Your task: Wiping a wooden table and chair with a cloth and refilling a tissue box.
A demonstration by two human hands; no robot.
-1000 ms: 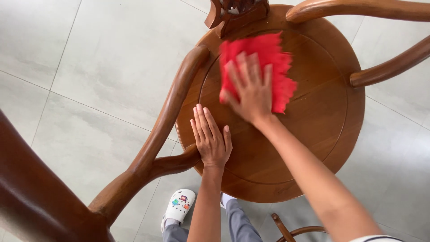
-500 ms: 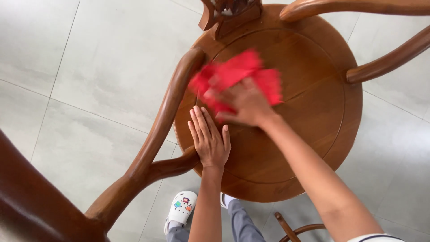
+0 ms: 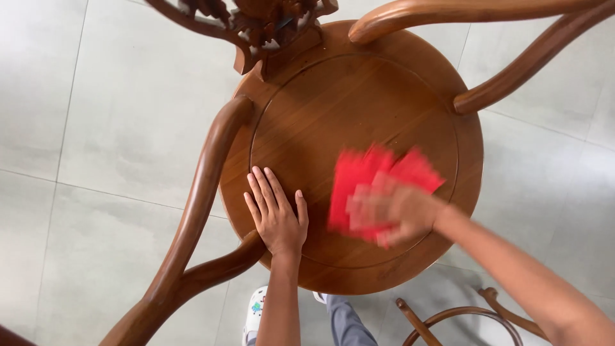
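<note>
Head view, steeply down, close, somewhat blurred

No packages, labels, signs or screens.

A home: carved wooden chair, tiled floor.
</note>
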